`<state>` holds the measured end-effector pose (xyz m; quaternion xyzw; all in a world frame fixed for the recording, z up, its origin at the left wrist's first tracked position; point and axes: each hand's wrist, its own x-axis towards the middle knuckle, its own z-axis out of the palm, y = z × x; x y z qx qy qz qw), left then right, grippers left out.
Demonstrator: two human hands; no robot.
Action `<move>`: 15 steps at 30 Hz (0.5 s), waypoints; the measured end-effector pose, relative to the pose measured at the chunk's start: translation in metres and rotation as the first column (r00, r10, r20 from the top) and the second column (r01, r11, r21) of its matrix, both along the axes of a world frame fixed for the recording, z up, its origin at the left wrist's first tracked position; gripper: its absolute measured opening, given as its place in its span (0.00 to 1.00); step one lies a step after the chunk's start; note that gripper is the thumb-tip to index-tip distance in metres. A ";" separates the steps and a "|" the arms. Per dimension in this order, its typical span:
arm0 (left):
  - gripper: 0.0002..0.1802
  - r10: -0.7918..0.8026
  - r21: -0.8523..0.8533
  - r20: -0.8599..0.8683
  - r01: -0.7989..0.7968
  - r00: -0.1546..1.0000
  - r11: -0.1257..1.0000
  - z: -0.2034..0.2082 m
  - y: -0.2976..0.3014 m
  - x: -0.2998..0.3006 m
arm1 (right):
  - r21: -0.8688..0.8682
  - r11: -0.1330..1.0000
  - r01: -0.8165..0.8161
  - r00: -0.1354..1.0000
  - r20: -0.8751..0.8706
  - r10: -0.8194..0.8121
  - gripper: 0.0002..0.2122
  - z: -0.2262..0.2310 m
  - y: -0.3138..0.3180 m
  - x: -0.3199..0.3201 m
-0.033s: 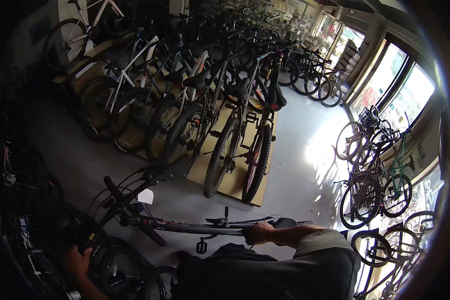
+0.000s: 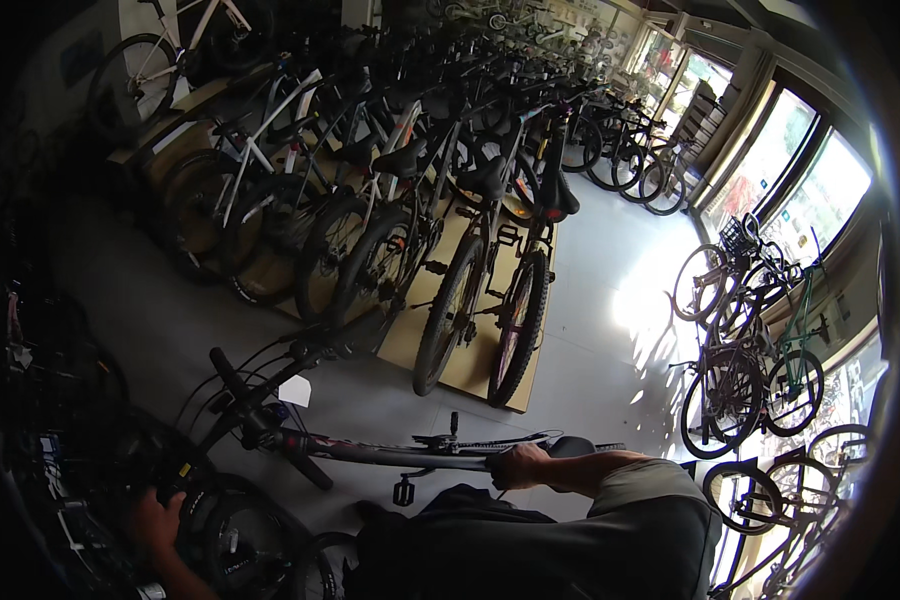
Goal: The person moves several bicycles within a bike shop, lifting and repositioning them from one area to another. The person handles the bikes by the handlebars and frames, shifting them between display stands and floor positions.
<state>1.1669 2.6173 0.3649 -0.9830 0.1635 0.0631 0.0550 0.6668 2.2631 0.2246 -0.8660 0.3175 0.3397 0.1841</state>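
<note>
A dark bicycle (image 2: 390, 456) stretches across in front of me, its handlebar (image 2: 260, 420) to the left and its saddle (image 2: 571, 447) to the right. My right hand (image 2: 519, 466) is closed round the rear of its frame, just ahead of the saddle. Below the frame hangs a pedal (image 2: 403, 491). At the lower left, my left hand (image 2: 156, 522) is in deep shadow, its thumb raised beside a dark part with a small yellow mark (image 2: 184, 470). Its fingers look curled, but what they grip is lost in the dark. A white tag (image 2: 294, 391) shows by the handlebar.
Rows of bicycles (image 2: 400, 160) stand on a low wooden platform (image 2: 450, 350) ahead. More bicycles (image 2: 740, 350) line the windows on the right. Shadowed bicycles and wheels (image 2: 245, 545) crowd the lower left. Grey floor (image 2: 610, 230) runs between the platform and the windows.
</note>
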 end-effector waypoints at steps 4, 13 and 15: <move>0.39 0.067 -0.044 -0.199 -0.077 0.978 0.996 0.015 -0.004 0.060 | 0.022 1.000 0.023 1.000 0.005 -0.023 0.17 -0.003 0.011 0.048; 0.32 -0.111 -0.227 -0.083 0.090 0.990 0.970 -0.016 -0.005 0.201 | 0.006 0.998 0.056 0.998 0.020 -0.056 0.17 -0.007 0.014 0.160; 0.31 -0.125 -0.288 -0.040 0.108 0.991 0.951 -0.018 -0.010 0.220 | 0.082 0.993 0.085 0.996 -0.003 -0.085 0.20 -0.007 0.008 0.184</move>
